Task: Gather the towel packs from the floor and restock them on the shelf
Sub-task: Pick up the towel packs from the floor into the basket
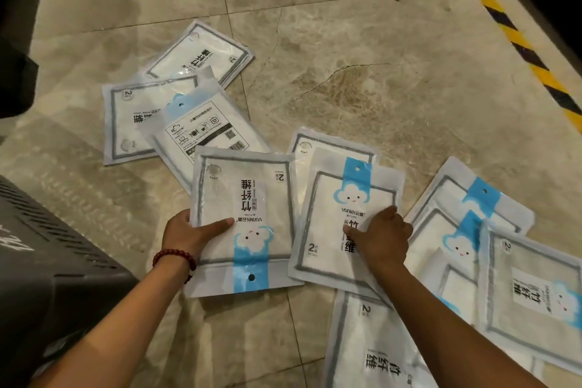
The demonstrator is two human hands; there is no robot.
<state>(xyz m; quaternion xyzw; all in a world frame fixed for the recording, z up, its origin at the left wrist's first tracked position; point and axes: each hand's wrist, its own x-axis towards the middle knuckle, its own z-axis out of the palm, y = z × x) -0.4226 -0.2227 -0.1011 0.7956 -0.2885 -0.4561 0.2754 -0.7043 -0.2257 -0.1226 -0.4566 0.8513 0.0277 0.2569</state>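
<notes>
**Towel packs, floor lot: gathering under way**

Left hand (189,233) is gripping one towel pack (248,208) by its outer edge, thumb on top; right hand (382,233) is lying on a second pack (327,230) between the two hands, fingers bent, grip or mere press not discernible; further packs (189,123) are lying overlapped beyond the left hand and outward of the right, on the floor (346,57); recommended: sliding the second onto the first, edges squared, since the film is probably slippery.

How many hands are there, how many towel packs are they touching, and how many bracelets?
Hands: 2, the left hand and the right hand
Towel packs touched: 2, the left pack and the right pack
Red bead bracelet: 1
Total: 5
</notes>
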